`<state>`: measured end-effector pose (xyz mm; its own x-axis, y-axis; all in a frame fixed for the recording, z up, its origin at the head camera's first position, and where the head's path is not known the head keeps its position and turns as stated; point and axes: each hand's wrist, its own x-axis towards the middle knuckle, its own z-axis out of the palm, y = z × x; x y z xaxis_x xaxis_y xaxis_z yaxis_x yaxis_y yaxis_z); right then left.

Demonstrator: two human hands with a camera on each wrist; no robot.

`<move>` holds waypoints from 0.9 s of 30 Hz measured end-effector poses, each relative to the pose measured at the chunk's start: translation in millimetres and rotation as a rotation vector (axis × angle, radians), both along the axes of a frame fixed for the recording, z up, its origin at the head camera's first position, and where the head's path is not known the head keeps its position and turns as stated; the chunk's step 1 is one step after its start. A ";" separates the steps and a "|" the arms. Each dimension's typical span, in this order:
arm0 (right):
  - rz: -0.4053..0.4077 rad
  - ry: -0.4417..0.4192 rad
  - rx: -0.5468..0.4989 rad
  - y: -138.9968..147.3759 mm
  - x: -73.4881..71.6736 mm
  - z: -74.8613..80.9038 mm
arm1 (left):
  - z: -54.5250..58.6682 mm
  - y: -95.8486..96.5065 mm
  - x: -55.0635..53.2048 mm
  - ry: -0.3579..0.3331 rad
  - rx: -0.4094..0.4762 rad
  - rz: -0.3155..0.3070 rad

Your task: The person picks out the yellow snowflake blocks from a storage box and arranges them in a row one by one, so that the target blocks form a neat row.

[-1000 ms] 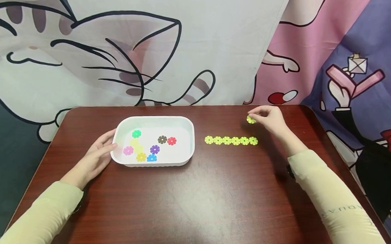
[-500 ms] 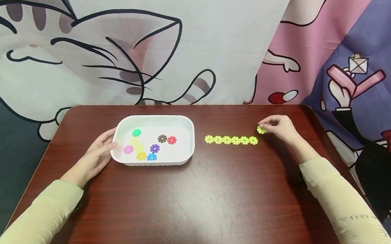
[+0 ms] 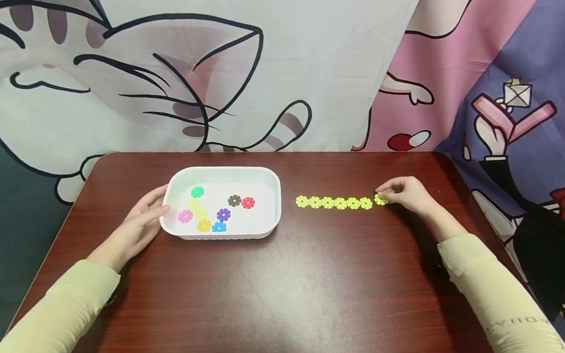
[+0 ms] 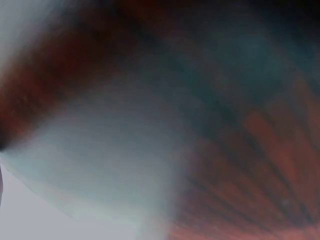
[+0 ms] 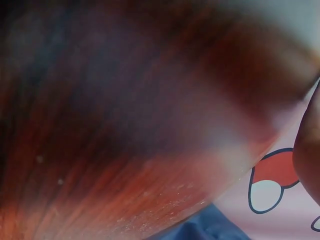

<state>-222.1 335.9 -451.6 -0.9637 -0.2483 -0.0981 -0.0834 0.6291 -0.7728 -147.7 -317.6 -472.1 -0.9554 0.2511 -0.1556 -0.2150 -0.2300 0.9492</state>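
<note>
In the head view, the left hand grips the left end of a white plastic tray, its thumb over the rim. Several slotted, flower-shaped snowflake discs lie inside, among them a green disc, a pink disc, a purple disc and a red disc. Right of the tray, a row of yellow-green discs runs across the table. At its right end the right hand pinches another yellow-green snowflake disc between thumb and fingers, close over the table and partly covered by the fingertips.
The brown wooden table has rounded back corners. Behind it hangs a printed cartoon cloth, which continues down the right side. Both wrist views are mostly blurred, with tabletop and part of the cloth showing.
The right hand has come toward the person and slightly right, bringing its yellow-green disc down to the right end of the row. The left hand and tray have stayed put.
</note>
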 end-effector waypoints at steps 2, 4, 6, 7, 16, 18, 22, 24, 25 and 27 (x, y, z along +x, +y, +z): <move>0.004 0.018 0.026 -0.4 0.5 0.8 | 0.1 -0.1 -0.1 -0.005 -0.004 0.000; 0.013 0.054 0.063 -0.7 0.4 1.1 | 0.2 -0.1 -0.2 -0.010 -0.005 0.000; 0.024 0.095 0.099 -1.3 0.6 1.5 | 0.3 -0.1 -0.4 -0.010 -0.007 0.000; 0.032 0.116 0.113 -1.7 0.8 1.6 | 0.0 -0.3 -0.6 -0.009 -0.007 -0.001; 0.062 0.174 0.138 -3.2 2.1 -3.0 | 0.8 0.0 -0.4 -0.003 0.013 -0.006; 0.055 0.166 0.145 -2.6 2.3 -3.6 | 0.7 0.1 -0.5 -0.002 0.015 -0.005; 0.048 0.150 0.163 -2.3 3.1 -4.0 | 0.9 0.4 -0.8 -0.003 0.019 -0.006; 0.047 0.141 0.168 -2.3 3.2 -4.4 | 1.0 0.4 -0.8 -0.007 0.015 -0.005; 0.048 0.140 0.169 -2.8 3.4 -4.6 | 1.0 0.2 -0.9 -0.009 0.013 -0.005; 0.046 0.139 0.170 -3.4 3.5 -5.3 | 0.9 0.0 -0.8 -0.013 0.005 -0.002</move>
